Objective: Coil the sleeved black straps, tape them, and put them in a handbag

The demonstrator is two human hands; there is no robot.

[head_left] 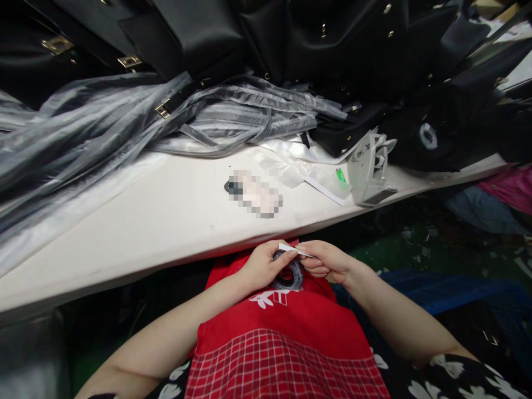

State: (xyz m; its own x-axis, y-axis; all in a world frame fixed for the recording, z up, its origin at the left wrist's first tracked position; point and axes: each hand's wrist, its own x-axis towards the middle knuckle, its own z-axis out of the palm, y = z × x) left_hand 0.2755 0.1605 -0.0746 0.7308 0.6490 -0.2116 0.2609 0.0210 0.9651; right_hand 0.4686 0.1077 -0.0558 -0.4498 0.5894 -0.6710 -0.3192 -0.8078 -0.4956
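Note:
My left hand (266,265) and my right hand (328,259) meet just in front of the table edge, above the lap of my red apron (320,316). A narrow white strip (290,249), like paper or tape, is pinched between the thumbs and fingers of both hands. Below it lies a dark ring-shaped coil (297,281) wrapped in clear plastic, against the apron. The left fingers partly cover this coil, and I cannot tell whether they also grip it.
On the white table (158,205) lie plastic-wrapped black straps (245,116), a blurred-out object (255,194), clear plastic bags (286,166) and a whitish plastic holder (368,172). Black bags (291,39) with gold fittings pile up behind. Pink clothing (511,185) shows at right.

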